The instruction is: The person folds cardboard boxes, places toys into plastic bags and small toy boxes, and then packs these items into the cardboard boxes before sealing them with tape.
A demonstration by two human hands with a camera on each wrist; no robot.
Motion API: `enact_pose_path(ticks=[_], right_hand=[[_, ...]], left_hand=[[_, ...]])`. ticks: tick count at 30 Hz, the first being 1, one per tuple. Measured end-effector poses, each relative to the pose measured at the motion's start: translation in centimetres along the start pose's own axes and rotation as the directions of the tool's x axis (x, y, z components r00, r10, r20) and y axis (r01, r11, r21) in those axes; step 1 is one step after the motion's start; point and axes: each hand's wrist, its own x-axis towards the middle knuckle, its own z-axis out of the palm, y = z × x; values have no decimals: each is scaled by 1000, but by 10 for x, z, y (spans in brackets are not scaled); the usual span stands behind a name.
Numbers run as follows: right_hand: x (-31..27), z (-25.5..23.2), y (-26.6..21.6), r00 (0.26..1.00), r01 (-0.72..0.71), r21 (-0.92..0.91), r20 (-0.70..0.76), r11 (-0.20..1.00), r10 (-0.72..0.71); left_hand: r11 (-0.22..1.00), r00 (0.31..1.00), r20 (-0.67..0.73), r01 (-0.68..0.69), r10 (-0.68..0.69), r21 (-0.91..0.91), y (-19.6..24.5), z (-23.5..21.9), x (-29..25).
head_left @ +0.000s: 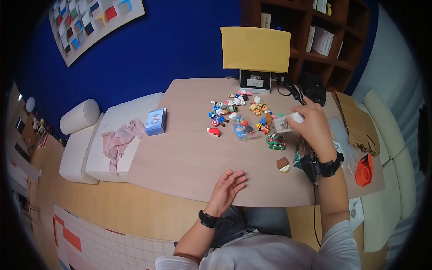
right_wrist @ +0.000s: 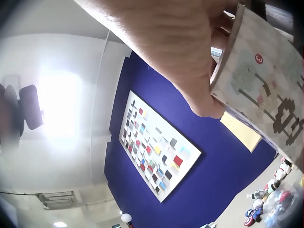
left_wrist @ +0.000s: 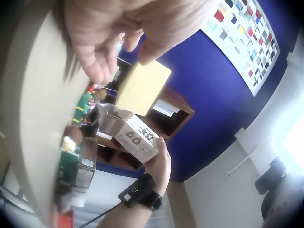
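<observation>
My right hand (head_left: 317,128) grips a small pale cardboard box (head_left: 286,123) over the right side of the table. Dark printed characters and a red round mark show on the box (right_wrist: 266,80) in the right wrist view; a flap stands out at its end in the left wrist view. Beneath and left of it are several small toy figures (head_left: 219,121) and a clear plastic bag (head_left: 245,130) with a figure in it. My left hand (head_left: 226,191) is at the table's front edge, its fingers loosely bent with nothing in them. A brown-headed figure (head_left: 283,164) lies between the hands.
A blue box (head_left: 156,122) stands on the left of the table (head_left: 180,157). At the back is a screen (head_left: 255,82) below a yellow panel (head_left: 255,49). Flattened cardboard (head_left: 357,121), a red-orange holder (head_left: 364,170) and a green box (head_left: 299,153) are on the right.
</observation>
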Motion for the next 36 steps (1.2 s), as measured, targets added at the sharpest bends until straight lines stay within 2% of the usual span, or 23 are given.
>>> enact_pose_path(ticks=[3, 6, 9, 10, 13, 14, 17, 18, 20, 22, 24, 26, 27, 28, 30, 33, 34, 36], right_hand=[[0, 2, 4, 999, 5, 36, -40, 999, -4], [-3, -5, 4, 967, -1, 27, -256, 1000, 7], [-25, -2, -7, 935, 133, -2, -331, 991, -127], [-38, 2, -19, 924, 209, 48, -336, 977, -181], [-81, 32, -51, 857, 450, 33, -297, 892, -421], [-93, 43, -57, 830, 514, 47, -278, 857, -483], [-112, 60, -66, 845, 534, 207, -151, 819, -513], [-113, 61, -61, 853, 521, 279, -152, 806, -499], [-117, 56, -46, 923, 382, 232, -151, 895, -354], [-120, 43, -29, 970, 223, 176, -136, 959, -201], [-121, 34, -8, 988, 84, 136, -142, 987, -64], [-127, 33, 13, 982, -35, 123, -180, 992, 57], [-130, 31, 22, 980, -79, 92, -178, 993, 94], [-133, 31, 30, 975, -124, 60, -177, 990, 133], [-139, 28, 42, 959, -242, -8, -157, 970, 237], [-148, 32, 59, 946, -288, -61, -176, 956, 273], [-149, 33, 60, 943, -300, -54, -167, 952, 287], [-151, 36, 61, 937, -326, -43, -145, 944, 317]], left_hand=[[1000, 1000, 3, 3, -4, 3, 0, -1, 0], [999, 1000, -9, 19, -18, 49, 1, 0, -1], [994, 999, 24, 32, -35, 101, 1, 16, -4], [993, 998, 42, 33, -38, 115, 1, 27, -7], [994, 980, 180, -69, 83, -85, 2, 62, -11], [991, 982, 141, -130, 125, 30, 8, 77, -12], [909, 958, -58, -246, 281, 335, 30, 94, -5], [842, 923, -22, -342, 385, 417, 38, 84, 7], [679, 860, -40, -373, 509, 632, 69, 48, 37], [616, 810, -165, -278, 563, 737, 108, -2, 74], [454, 775, -132, -214, 617, 865, 154, -55, 107], [277, 671, -113, -143, 733, 950, 186, -107, 132], [189, 616, -91, -96, 782, 977, 197, -119, 139], [33, 580, -45, 31, 813, 999, 203, -120, 139], [-256, 524, 68, 295, 849, 921, 206, -117, 133], [-474, 467, 277, 381, 839, 794, 198, -98, 127], [-476, 614, 168, 381, 771, 793, 196, -91, 123], [-547, 704, 130, 407, 698, 732, 197, -80, 118]])
